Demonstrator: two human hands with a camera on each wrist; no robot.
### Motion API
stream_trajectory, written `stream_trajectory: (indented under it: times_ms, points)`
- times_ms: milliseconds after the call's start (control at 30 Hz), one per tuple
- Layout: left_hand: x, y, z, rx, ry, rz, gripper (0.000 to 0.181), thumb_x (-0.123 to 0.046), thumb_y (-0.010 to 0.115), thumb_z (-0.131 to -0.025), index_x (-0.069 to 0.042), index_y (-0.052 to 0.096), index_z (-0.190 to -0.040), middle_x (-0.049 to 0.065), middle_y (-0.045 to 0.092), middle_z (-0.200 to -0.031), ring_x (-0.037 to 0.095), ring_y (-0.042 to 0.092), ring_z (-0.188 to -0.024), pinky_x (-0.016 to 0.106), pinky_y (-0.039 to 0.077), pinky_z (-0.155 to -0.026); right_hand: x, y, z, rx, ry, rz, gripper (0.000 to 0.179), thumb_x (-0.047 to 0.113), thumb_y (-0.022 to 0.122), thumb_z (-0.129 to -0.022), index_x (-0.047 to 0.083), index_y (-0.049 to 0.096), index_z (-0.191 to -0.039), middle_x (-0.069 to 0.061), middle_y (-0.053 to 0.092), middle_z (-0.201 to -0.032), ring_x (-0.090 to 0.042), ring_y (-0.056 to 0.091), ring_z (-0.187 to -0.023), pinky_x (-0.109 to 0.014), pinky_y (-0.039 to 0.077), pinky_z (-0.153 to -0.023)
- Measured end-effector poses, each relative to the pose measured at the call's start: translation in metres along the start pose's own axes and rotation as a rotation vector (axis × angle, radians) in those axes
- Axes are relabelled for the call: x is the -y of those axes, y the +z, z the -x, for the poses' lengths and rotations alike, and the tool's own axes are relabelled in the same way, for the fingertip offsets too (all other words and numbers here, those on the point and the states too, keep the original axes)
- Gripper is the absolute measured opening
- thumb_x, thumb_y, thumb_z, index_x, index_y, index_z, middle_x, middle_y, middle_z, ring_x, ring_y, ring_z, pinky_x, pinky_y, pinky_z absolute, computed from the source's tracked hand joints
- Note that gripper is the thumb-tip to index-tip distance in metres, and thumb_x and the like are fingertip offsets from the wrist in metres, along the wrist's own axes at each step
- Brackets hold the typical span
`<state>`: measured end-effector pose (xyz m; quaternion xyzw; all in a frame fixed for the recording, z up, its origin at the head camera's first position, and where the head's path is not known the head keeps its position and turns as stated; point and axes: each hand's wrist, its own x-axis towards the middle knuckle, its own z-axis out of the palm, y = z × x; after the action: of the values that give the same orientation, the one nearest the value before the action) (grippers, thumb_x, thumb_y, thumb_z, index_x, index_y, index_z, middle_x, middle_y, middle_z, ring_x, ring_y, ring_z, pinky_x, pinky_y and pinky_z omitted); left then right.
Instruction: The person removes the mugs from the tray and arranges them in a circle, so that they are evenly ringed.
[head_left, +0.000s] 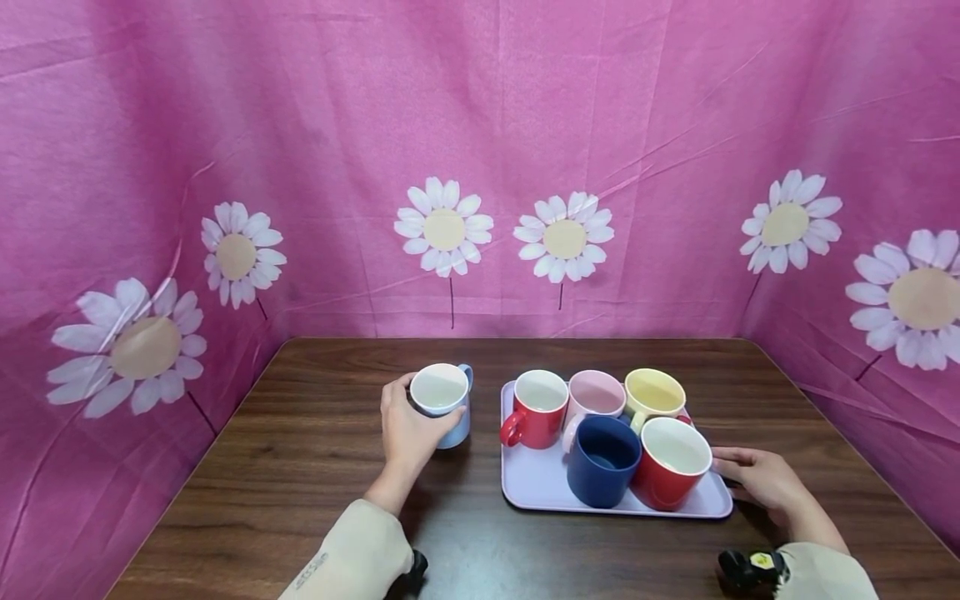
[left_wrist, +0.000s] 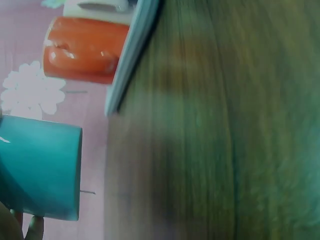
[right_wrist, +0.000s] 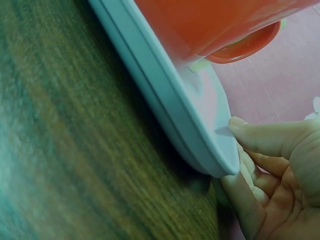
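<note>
While the left hand (head_left: pixel 408 433) wraps it, the blue mug stands on the table, just left of the tray.

Blue mug (head_left: pixel 444 400): light blue, upright, white inside, handle on the side away from the fingers. In the left wrist view it shows as a teal wall (left_wrist: pixel 40 172) with a fingertip at its lower edge.

Left hand: fingers curled round the mug's near side, thumb toward the rim; it grips the mug.

Right hand (head_left: pixel 757 479): at the tray's right near corner. In the right wrist view the thumb (right_wrist: pixel 260 135) lies on top of the rim and the other fingers (right_wrist: pixel 245 192) curl under it, so it pinches the tray's edge.

Tray (head_left: pixel 528 487): pale lilac, flat on the table, between the two hands; its rim (right_wrist: pixel 165 100) touches the right fingers.

On the tray: a red mug (head_left: pixel 534 408) nearest the left fingers, handle toward them; a pink mug (head_left: pixel 596 396) beside it; a yellow mug (head_left: pixel 655 393) at the back right; a navy mug (head_left: pixel 602 458) at the front; a second red mug (head_left: pixel 671 462) just beside the right fingers. The five stand close together, several touching.

Table (head_left: pixel 300 467): dark wood grain, under both hands.

Backdrop (head_left: pixel 480 167): pink cloth with white daisies, beyond the fingers and on both sides.

Sleeves: beige, at both wrists.
</note>
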<state>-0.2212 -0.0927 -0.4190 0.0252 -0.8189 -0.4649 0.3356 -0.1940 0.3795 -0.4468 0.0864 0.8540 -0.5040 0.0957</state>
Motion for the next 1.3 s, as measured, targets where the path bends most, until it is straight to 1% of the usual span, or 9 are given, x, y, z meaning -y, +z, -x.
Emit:
stream_trajectory:
  times_ms: [200,400,600,767,967,1133,1300]
  points:
    - [0.009,0.007,-0.011,-0.014,-0.047,-0.046,0.081,-0.032,0.092,-0.049,-0.003,0.056,-0.115,0.013,0.052,-0.111,0.031,0.051,-0.104,0.045,0.047,-0.082,-0.002,0.001,0.001,0.001,-0.012,-0.015,0.048,0.018,0.063,-0.093,-0.018,0.05,-0.123,-0.024,0.061,-0.111,-0.011,0.06,-0.086,-0.036,0.055,-0.074]
    - [0.017,0.013,-0.021,-0.035,-0.125,-0.069,0.082,-0.034,0.091,-0.05,-0.005,0.054,-0.118,0.012,0.05,-0.116,0.03,0.049,-0.109,0.048,0.047,-0.079,-0.003,0.002,0.001,-0.001,-0.021,-0.019,0.048,0.017,0.061,-0.093,-0.019,0.049,-0.122,-0.025,0.061,-0.111,-0.011,0.06,-0.086,-0.036,0.055,-0.074]
    - [0.025,0.018,-0.031,-0.05,-0.208,-0.111,0.083,-0.04,0.089,-0.052,-0.009,0.053,-0.121,0.01,0.047,-0.12,0.028,0.044,-0.113,0.052,0.047,-0.075,-0.002,0.003,0.002,-0.009,-0.022,-0.009,0.048,0.018,0.06,-0.094,-0.019,0.05,-0.123,-0.026,0.06,-0.113,-0.011,0.06,-0.087,-0.035,0.055,-0.074]
    - [0.029,0.024,-0.04,-0.068,-0.267,-0.126,0.083,-0.043,0.088,-0.053,-0.011,0.052,-0.121,0.008,0.046,-0.121,0.026,0.042,-0.115,0.054,0.047,-0.075,0.0,0.004,0.003,-0.016,-0.014,-0.003,0.048,0.019,0.061,-0.094,-0.017,0.051,-0.123,-0.025,0.061,-0.113,-0.011,0.06,-0.088,-0.034,0.055,-0.073]
    - [0.032,0.032,-0.047,-0.096,-0.294,-0.131,0.084,-0.043,0.088,-0.054,-0.011,0.051,-0.122,0.008,0.045,-0.122,0.025,0.039,-0.118,0.053,0.047,-0.077,0.0,0.003,0.005,-0.022,-0.015,-0.003,0.048,0.019,0.062,-0.094,-0.018,0.051,-0.123,-0.024,0.062,-0.112,-0.01,0.059,-0.086,-0.034,0.055,-0.073]
    - [0.036,0.035,-0.049,-0.126,-0.315,-0.139,0.085,-0.043,0.088,-0.053,-0.011,0.051,-0.123,0.008,0.045,-0.122,0.026,0.039,-0.118,0.054,0.047,-0.076,-0.001,0.004,0.004,-0.014,-0.014,-0.011,0.049,0.02,0.062,-0.093,-0.017,0.051,-0.123,-0.023,0.062,-0.112,-0.009,0.059,-0.087,-0.034,0.055,-0.074]
    - [0.041,0.038,-0.05,-0.132,-0.326,-0.142,0.084,-0.042,0.088,-0.054,-0.011,0.051,-0.123,0.009,0.045,-0.123,0.027,0.038,-0.119,0.055,0.047,-0.078,0.0,0.004,0.003,-0.011,-0.018,-0.007,0.048,0.019,0.061,-0.094,-0.018,0.051,-0.122,-0.023,0.062,-0.112,-0.01,0.06,-0.087,-0.035,0.055,-0.074]
